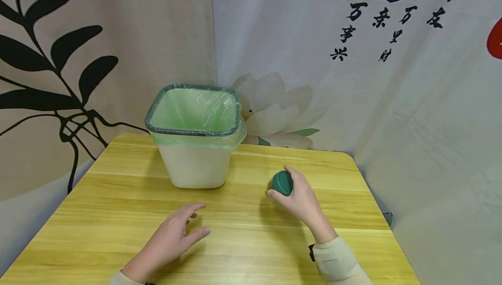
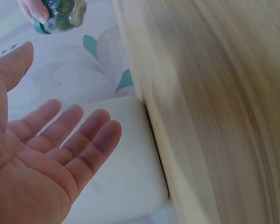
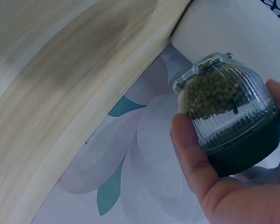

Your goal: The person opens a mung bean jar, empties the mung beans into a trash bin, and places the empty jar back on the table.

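My right hand grips a small ribbed glass jar between thumb and fingers, held above the right half of the table. Its dark green lid faces up toward the head view. Through the clear glass, the right wrist view shows small green pellet-like grains. The jar also appears at the top of the left wrist view. Nothing is in my left hand, which hovers over the front left of the table with thumb spread from loosely bent fingers.
A white bin lined with a pale green plastic bag stands at the back left of the wooden table. Behind the table hangs a printed cloth with leaves, a lotus and black characters.
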`<act>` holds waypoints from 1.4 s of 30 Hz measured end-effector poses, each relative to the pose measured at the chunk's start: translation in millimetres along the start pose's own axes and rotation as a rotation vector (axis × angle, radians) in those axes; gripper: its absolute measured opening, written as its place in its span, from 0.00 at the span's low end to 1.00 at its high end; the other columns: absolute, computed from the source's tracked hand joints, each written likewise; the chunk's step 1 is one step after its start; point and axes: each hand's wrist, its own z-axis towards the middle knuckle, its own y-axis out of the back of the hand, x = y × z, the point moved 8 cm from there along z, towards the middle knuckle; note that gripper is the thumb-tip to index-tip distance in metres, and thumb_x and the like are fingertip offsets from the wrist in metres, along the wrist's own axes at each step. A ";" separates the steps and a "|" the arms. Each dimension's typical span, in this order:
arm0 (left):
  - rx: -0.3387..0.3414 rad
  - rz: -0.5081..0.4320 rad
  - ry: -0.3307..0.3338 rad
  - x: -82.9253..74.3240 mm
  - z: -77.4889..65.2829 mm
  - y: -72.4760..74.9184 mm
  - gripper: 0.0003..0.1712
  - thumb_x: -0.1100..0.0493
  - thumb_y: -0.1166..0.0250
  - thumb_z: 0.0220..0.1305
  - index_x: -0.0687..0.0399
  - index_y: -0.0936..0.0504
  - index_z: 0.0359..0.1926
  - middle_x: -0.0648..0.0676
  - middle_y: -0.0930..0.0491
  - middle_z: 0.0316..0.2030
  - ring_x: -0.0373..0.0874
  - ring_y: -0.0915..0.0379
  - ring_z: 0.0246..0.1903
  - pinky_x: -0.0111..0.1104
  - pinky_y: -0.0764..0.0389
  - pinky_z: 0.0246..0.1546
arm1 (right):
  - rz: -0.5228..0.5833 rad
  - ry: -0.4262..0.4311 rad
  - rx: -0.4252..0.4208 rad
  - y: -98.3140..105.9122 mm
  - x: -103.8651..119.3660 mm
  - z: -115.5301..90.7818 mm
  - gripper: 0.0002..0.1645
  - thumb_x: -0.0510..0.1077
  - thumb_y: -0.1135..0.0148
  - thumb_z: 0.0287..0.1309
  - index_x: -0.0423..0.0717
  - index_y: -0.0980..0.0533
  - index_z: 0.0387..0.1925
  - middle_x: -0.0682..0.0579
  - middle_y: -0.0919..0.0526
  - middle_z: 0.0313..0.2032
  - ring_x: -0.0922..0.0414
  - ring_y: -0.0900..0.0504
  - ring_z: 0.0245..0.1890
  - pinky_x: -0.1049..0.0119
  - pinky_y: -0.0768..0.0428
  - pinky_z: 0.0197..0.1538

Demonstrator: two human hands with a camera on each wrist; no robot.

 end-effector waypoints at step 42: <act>0.002 -0.060 -0.021 -12.4 12.7 -2.5 0.46 0.38 0.28 0.69 0.49 0.34 0.79 0.57 0.38 0.81 0.30 0.28 0.24 0.29 0.20 0.31 | 0.115 0.040 0.017 -9.7 37.3 -14.8 0.56 0.61 0.20 0.56 0.50 0.35 0.80 0.41 0.23 0.69 0.45 0.17 0.55 0.53 0.13 0.48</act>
